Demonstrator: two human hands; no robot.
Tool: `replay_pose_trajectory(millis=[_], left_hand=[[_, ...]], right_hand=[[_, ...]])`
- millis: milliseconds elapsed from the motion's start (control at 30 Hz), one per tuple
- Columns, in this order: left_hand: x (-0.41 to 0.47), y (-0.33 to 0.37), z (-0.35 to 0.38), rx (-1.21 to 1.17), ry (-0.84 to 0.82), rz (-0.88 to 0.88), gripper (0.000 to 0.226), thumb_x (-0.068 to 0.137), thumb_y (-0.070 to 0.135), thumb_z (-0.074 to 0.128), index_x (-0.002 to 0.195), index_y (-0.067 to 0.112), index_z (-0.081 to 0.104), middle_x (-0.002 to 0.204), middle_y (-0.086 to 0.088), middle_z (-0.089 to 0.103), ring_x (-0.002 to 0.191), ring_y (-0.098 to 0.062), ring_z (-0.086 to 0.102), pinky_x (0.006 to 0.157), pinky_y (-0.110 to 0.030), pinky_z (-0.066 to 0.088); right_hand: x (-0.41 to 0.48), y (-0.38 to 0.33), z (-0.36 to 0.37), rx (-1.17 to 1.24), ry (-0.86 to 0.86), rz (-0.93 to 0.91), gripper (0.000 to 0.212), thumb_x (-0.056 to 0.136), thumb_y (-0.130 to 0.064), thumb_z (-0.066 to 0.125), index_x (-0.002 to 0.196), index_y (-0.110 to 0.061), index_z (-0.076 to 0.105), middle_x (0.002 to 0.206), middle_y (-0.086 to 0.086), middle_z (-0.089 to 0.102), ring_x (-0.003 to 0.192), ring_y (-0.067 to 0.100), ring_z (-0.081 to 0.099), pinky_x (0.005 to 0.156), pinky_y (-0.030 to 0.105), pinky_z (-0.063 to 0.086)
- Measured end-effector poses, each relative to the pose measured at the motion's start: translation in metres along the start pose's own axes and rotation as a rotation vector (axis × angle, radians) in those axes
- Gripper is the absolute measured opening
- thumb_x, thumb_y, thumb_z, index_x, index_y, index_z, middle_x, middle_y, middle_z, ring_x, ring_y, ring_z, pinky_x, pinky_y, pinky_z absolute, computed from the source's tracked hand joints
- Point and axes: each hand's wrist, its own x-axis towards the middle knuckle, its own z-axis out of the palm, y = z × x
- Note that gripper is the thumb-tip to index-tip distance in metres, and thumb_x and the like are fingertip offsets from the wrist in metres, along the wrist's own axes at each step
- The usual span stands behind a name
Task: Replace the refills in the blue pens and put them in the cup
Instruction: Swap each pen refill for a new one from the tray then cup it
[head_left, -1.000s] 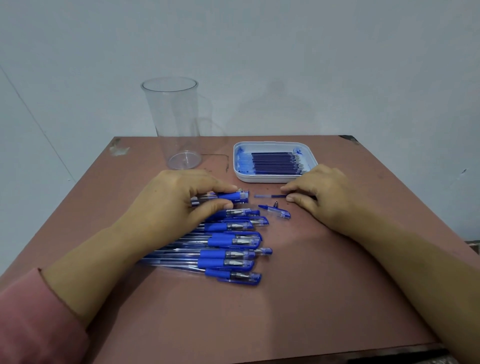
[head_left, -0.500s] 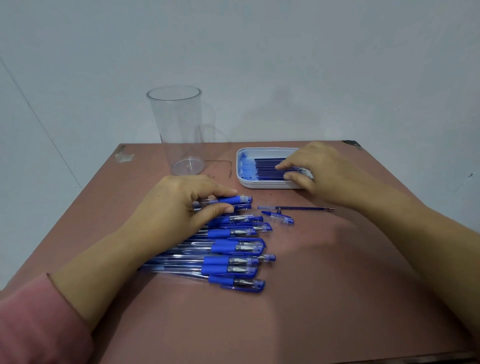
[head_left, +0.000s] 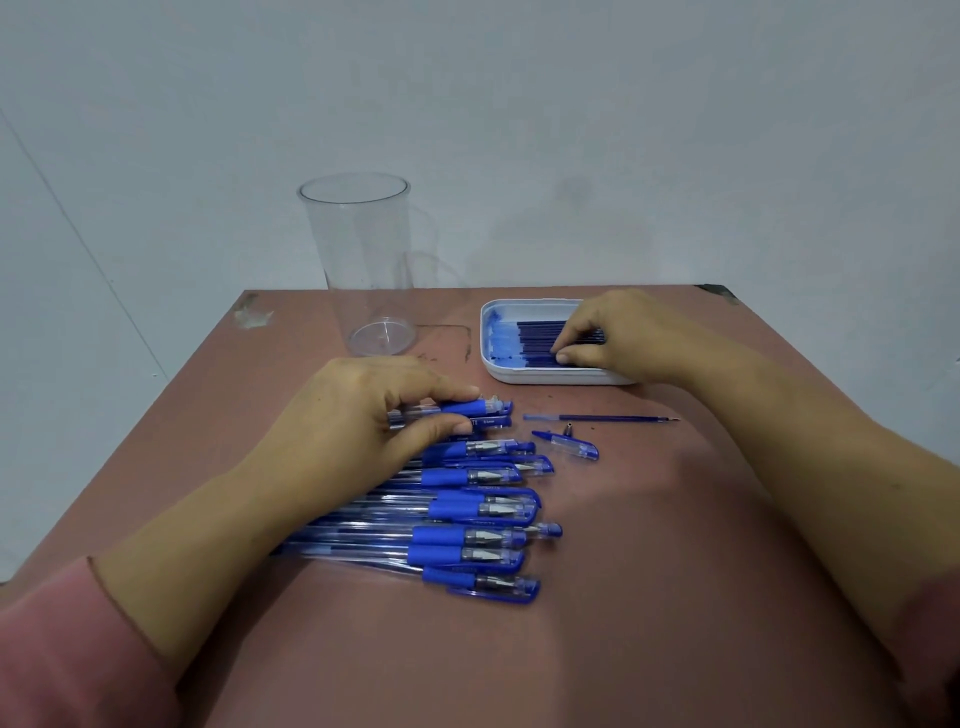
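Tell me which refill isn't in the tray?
The thin refill lying alone on the table, just in front of the white tray. All the other refills lie inside that tray, under the right hand.

Blue pens lie in a row, dark refills bunched beyond them, clear cup upright.

Could not see the barrels of the upper pens under the left hand, nor the right ends of the refills beneath the right hand. Lost the bench at its near edge below the frame; could not read the pens' print.
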Motion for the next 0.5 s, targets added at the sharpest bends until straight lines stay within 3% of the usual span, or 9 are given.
replay_pose_trajectory(millis=[167,333,500], left_hand=[[0.0002,0.0017,-0.0008,0.001,0.001,-0.014,0.027,0.083,0.042,0.068,0.107,0.03,0.074,0.088,0.024,0.067,0.081,0.009,0.06,0.07,-0.004,0.043],[0.0005,0.0036,-0.0017,-0.009,-0.001,-0.027,0.03,0.082,0.042,0.066,0.107,0.027,0.075,0.085,0.032,0.059,0.08,0.017,0.056,0.071,0.001,0.039],[0.0008,0.0038,-0.0015,-0.005,-0.006,-0.025,0.03,0.082,0.043,0.066,0.107,0.028,0.074,0.088,0.027,0.063,0.085,0.011,0.06,0.072,0.0,0.041]], right_hand=[[0.0012,0.0002,0.0013,0.022,0.023,0.023,0.008,0.089,-0.026,0.065,0.091,-0.021,0.07,0.096,-0.006,0.068,0.092,0.013,0.059,0.078,0.025,0.044],[0.003,0.0016,-0.0009,0.005,-0.035,0.016,0.02,0.086,-0.03,0.07,0.104,-0.023,0.073,0.099,-0.009,0.065,0.094,0.011,0.058,0.082,0.025,0.044],[0.0018,-0.0006,-0.0021,0.003,0.0,0.025,0.017,0.088,-0.028,0.068,0.103,-0.023,0.073,0.103,-0.006,0.068,0.09,0.009,0.057,0.077,0.02,0.039]])
